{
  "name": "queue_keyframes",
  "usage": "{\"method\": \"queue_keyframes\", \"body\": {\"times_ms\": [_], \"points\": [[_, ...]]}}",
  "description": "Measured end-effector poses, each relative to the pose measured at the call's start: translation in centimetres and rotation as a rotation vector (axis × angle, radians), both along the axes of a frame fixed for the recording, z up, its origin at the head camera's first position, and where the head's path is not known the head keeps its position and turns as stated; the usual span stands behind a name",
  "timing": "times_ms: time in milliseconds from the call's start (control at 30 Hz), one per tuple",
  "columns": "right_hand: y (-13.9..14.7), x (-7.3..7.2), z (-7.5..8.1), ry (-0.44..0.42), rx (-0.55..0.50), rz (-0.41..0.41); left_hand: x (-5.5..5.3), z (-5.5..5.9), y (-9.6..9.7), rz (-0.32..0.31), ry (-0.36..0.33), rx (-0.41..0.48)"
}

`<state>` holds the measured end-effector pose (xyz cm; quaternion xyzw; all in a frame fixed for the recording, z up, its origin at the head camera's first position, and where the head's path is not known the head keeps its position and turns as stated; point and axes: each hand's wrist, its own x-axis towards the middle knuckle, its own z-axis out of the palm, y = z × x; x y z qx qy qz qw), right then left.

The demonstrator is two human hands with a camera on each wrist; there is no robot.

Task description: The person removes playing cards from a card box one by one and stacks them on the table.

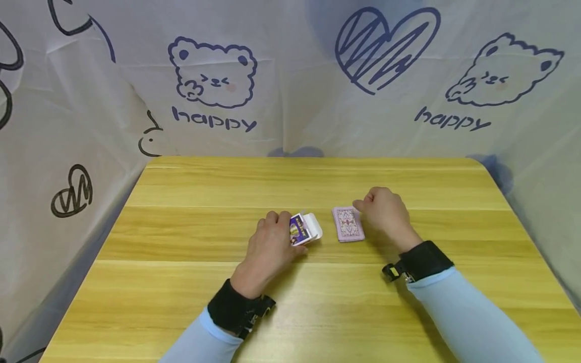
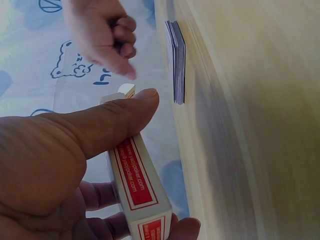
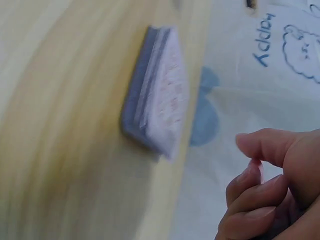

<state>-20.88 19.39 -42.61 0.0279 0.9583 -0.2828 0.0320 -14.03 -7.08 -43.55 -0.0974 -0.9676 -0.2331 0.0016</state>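
Observation:
My left hand (image 1: 271,244) grips a playing card box (image 1: 299,230), purple and white on its face, with the white flap (image 1: 313,225) standing out at its right end. In the left wrist view the thumb (image 2: 120,117) lies across the box's edge and the other fingers go behind it; red panels mark its side. A stack of playing cards (image 1: 348,224) lies on the table, pink patterned backs up, between the hands. Just right of the stack is my right hand (image 1: 386,214), above the table. Its fingers (image 3: 250,200) are curled in, the thumb is apart from them, and no card shows in its grasp.
The wooden table (image 1: 181,292) has its far edge near a white cloth (image 1: 290,80) with blue drawings. More cloth hangs along the left and right sides. Both wrists wear black bands (image 1: 426,259) with small cameras.

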Motion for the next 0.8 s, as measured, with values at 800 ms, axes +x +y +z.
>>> {"method": "queue_keyframes", "body": {"times_ms": [800], "points": [[-7.7,4.0,-0.7,-0.007,-0.38,0.208,0.0,-0.5,-0.1,-0.103,0.167,-0.067]]}}
